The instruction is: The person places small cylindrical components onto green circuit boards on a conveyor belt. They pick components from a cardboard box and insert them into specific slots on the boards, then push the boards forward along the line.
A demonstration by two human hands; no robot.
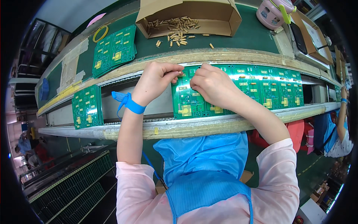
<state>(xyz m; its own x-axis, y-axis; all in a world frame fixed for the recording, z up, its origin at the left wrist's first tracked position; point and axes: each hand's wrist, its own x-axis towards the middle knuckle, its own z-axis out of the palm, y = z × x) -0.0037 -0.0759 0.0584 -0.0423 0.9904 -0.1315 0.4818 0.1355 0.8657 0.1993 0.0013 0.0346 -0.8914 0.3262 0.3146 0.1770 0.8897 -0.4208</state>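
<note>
A row of green circuit boards [243, 99] lies on the rail track in front of me. My left hand [160, 79], with a blue strap round its wrist, is closed in a pinch over the far left corner of the leftmost board. What its fingertips hold, if anything, is too small to make out. Over the same row, just to the right, my right hand [214, 85] is curled closed with its fingertips low on the board; anything in them is hidden. Small tan banded cylindrical components [182, 24] lie heaped in and before an open cardboard box [223, 27].
Stacked green boards [115, 48] stand at the far left, under a yellow tape ring [100, 33]. More boards [87, 106] sit on the track's left. A pink container [271, 15] is at the far right. A rack of boards [71, 190] stands lower left. Another person's arm [342, 115] shows at right.
</note>
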